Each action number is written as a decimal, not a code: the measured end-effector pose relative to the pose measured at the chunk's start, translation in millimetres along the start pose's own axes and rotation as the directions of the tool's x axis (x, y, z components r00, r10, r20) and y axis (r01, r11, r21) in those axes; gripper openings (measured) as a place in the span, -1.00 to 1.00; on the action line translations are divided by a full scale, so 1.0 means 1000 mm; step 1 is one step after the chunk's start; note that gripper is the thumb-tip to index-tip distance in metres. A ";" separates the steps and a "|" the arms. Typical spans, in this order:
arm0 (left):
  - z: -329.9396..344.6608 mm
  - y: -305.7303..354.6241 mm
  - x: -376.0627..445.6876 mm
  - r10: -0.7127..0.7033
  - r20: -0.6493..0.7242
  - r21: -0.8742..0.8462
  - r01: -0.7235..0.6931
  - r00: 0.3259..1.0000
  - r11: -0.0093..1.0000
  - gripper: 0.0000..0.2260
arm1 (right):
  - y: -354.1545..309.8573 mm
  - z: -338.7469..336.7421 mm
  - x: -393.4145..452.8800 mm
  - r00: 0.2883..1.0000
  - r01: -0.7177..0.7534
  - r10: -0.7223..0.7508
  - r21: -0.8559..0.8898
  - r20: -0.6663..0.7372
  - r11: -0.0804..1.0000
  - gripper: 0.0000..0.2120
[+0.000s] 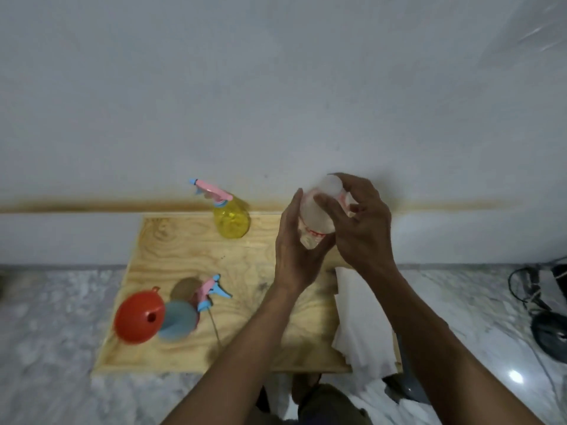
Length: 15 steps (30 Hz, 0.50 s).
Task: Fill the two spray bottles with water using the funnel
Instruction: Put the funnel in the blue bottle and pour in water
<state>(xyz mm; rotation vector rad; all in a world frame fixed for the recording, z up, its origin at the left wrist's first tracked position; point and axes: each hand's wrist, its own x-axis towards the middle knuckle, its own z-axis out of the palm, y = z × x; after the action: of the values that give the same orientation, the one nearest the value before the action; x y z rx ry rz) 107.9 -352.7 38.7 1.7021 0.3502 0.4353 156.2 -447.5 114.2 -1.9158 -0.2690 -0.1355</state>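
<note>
Above the wooden board [171,250] my left hand [294,250] grips the lower body of a clear water bottle [316,216] with a red-and-white label. My right hand [359,228] curls over its upper end; the cap is hidden under the fingers. A yellow spray bottle [232,220] with its pink-and-blue trigger head on stands at the board's far edge. A blue spray bottle [179,322] stands near the front left with a red funnel [139,317] beside it. A loose pink-and-blue spray head [211,291] with its dip tube lies by the blue bottle.
White paper towels [362,320] lie on the board's right part. The board rests on a marble floor [46,332] against a white wall. Black cables and a dark object [549,329] lie on the floor at far right.
</note>
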 end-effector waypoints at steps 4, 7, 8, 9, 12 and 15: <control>-0.057 -0.003 -0.046 -0.032 -0.037 0.005 0.032 0.999 0.999 -0.17 | -0.020 0.031 -0.052 0.999 -0.008 0.006 0.039 0.054 0.999 -0.73; -0.095 -0.016 -0.076 -0.068 -0.038 -0.006 0.067 0.997 0.998 -0.18 | -0.028 0.054 -0.090 0.996 -0.020 0.017 0.034 0.089 0.999 -0.71; -0.106 -0.023 -0.083 -0.082 -0.033 -0.002 0.082 0.996 0.997 -0.18 | -0.030 0.060 -0.101 0.995 -0.023 0.020 0.031 0.096 0.999 -0.70; -0.116 -0.029 -0.091 -0.095 -0.026 0.000 0.095 0.995 0.996 -0.17 | -0.032 0.066 -0.112 0.995 -0.026 0.023 0.026 0.102 0.999 -0.69; -0.139 -0.040 -0.107 -0.077 -0.001 0.064 0.077 0.997 0.995 -0.17 | -0.036 0.080 -0.137 0.990 -0.047 0.046 0.005 0.130 0.999 -0.75; -0.154 -0.040 -0.116 -0.020 0.022 0.159 0.016 1.000 0.987 -0.19 | -0.037 0.089 -0.151 0.991 -0.040 0.038 0.007 0.131 0.999 -0.76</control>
<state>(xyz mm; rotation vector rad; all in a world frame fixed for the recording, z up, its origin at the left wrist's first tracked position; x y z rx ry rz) -66.3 -266.1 11.6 1.8564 0.3916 0.3816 -2.7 -369.9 82.3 -1.9218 -0.3192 0.0178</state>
